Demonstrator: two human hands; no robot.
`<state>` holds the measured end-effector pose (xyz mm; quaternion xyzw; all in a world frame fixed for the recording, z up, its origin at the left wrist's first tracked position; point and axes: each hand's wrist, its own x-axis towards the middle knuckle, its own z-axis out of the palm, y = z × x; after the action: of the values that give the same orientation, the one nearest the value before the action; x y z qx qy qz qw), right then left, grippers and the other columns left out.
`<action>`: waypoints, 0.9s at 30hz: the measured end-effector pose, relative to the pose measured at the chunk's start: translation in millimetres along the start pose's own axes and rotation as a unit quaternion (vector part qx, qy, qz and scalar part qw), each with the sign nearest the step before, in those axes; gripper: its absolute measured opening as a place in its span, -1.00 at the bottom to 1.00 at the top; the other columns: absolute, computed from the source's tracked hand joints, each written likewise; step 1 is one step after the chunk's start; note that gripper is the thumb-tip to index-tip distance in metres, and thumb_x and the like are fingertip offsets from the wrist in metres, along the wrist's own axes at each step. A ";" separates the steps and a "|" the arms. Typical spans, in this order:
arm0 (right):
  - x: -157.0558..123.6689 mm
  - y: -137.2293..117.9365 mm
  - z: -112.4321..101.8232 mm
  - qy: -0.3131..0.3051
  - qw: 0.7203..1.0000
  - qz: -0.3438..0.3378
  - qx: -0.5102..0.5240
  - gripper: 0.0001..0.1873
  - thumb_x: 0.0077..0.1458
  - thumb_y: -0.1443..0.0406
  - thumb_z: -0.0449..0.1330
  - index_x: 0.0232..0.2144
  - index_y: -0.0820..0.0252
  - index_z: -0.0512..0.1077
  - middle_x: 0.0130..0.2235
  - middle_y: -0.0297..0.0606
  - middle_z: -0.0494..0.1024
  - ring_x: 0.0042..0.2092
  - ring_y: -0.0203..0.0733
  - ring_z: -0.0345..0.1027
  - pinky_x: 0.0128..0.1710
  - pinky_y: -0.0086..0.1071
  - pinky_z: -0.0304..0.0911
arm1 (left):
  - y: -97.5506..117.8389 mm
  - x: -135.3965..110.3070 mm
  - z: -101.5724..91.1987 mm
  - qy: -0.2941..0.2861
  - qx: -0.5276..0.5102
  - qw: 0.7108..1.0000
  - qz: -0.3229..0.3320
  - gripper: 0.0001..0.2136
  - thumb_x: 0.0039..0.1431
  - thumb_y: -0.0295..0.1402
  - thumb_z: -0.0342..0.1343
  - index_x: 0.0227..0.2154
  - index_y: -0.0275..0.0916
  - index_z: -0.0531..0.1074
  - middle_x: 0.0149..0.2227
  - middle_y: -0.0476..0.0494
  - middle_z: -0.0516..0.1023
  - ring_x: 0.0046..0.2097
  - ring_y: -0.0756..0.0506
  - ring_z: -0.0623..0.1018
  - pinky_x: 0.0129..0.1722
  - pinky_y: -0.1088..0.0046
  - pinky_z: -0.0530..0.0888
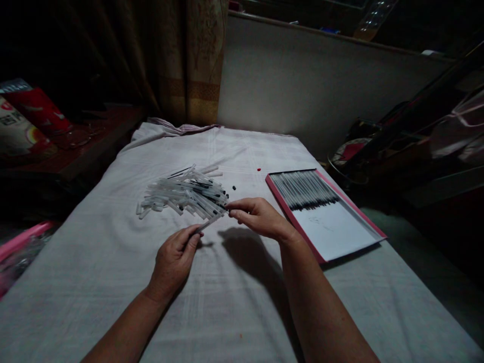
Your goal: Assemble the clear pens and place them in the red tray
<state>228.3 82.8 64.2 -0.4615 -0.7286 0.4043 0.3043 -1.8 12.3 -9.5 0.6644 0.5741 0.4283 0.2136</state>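
Note:
My left hand (173, 259) is closed around the near end of a slim, clear pen (210, 222), which slants up and to the right. At its far end, the thumb and forefinger of my right hand (260, 218) are pinched together. Whatever small part sits between those fingertips is too small to make out. Just beyond both hands lies a loose pile of clear pen barrels (166, 189), with dark thin pieces and black ends among them. A few small black bits (234, 188) are scattered at the pile's right side.
Right of my hands, a shallow pink-edged box (296, 228) holds a row of black-ended pens (306, 187) across its far half. A tiny red piece (259, 170) rests on the pale tablecloth (212, 312). Packets (38, 108) stand on a dark side table at left.

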 end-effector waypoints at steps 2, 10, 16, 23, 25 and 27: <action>1.8 8.8 -2.6 0.034 0.996 0.041 -0.064 -0.72 0.10 0.37 0.16 -0.20 0.12 0.64 -0.23 -0.27 0.69 -0.24 -0.20 0.53 -0.20 -0.38 0.36 | 0.0 -0.5 0.2 0.000 -0.005 1.000 -0.009 -0.69 0.26 -0.14 0.04 -0.12 -0.17 0.57 -0.24 -0.13 0.69 -0.20 -0.13 0.65 -0.11 0.35 0.56; 6.1 30.9 7.4 0.063 0.920 0.189 -0.337 -0.73 0.13 0.09 0.21 -0.28 0.09 0.63 -0.22 -0.12 0.67 -0.18 -0.01 0.52 -0.24 -0.31 0.27 | 2.6 0.4 0.9 0.006 -0.013 1.000 -0.006 -0.69 0.24 -0.13 0.05 -0.13 -0.17 0.58 -0.22 -0.12 0.68 -0.20 -0.12 0.65 -0.13 0.38 0.56; 6.0 30.9 8.2 0.043 0.946 0.164 -0.275 -0.86 0.06 0.27 0.24 -0.35 0.13 0.60 -0.29 -0.19 0.66 -0.24 -0.11 0.49 -0.29 -0.36 0.23 | 0.3 0.2 0.7 -0.003 -0.002 1.000 -0.002 -0.68 0.25 -0.13 0.04 -0.13 -0.16 0.58 -0.22 -0.12 0.68 -0.20 -0.12 0.65 -0.13 0.37 0.56; 7.5 22.0 3.8 0.047 0.985 0.115 0.120 -0.81 0.03 0.34 0.18 -0.30 0.25 0.56 -0.39 -0.29 0.61 -0.45 -0.34 0.39 -0.44 -0.48 0.25 | -1.7 0.3 0.5 -0.002 0.005 1.000 0.021 -0.72 0.26 -0.17 0.05 -0.12 -0.15 0.58 -0.24 -0.09 0.68 -0.22 -0.11 0.64 -0.17 0.41 0.55; 7.5 16.8 6.6 0.013 0.978 0.108 0.180 -0.80 0.03 0.33 0.18 -0.27 0.24 0.54 -0.36 -0.27 0.63 -0.43 -0.33 0.43 -0.46 -0.50 0.24 | -1.6 0.3 0.6 0.001 0.005 1.000 0.023 -0.72 0.26 -0.18 0.05 -0.13 -0.16 0.57 -0.24 -0.10 0.68 -0.22 -0.11 0.64 -0.16 0.41 0.55; 7.2 12.7 10.2 -0.016 0.971 0.099 0.217 -0.82 0.04 0.32 0.19 -0.27 0.22 0.51 -0.31 -0.24 0.64 -0.39 -0.32 0.46 -0.48 -0.53 0.23 | -1.5 0.1 0.8 0.002 0.005 1.000 0.022 -0.72 0.27 -0.18 0.05 -0.13 -0.18 0.57 -0.23 -0.11 0.68 -0.20 -0.11 0.64 -0.15 0.41 0.55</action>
<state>222.6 89.4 48.7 -0.4476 -0.5786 0.5886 0.3440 -2.1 12.9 -11.1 0.6769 0.5618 0.4318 0.1994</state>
